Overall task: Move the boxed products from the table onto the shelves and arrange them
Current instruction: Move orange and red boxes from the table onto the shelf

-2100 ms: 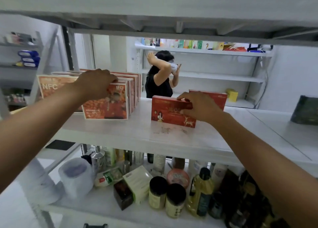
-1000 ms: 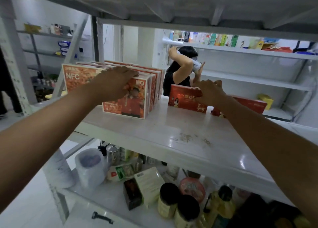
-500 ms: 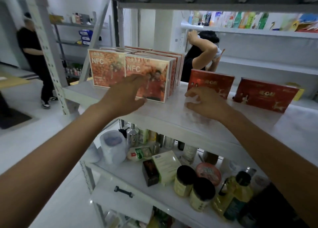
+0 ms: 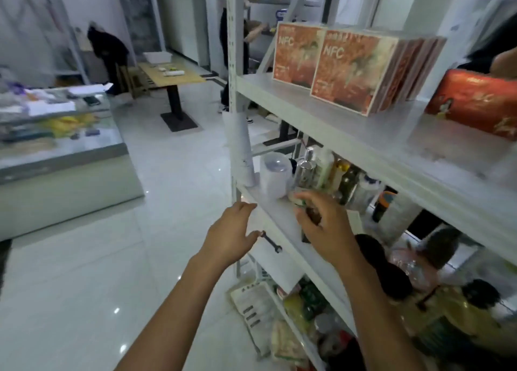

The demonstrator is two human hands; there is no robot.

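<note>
Prob btwn loads: L hand (image 4: 229, 239) & R hand (image 4: 324, 228) hovering below shelf (image 4: 349, 138), fingers loose, gripping nothing; boxes (image 4: 344, 71) standing on shelf; next likely needing fetching more

NFC boxes (image 4: 344, 74) stand left of another box (image 4: 475, 102) (same shelf (image 4: 363, 137)).
</note>
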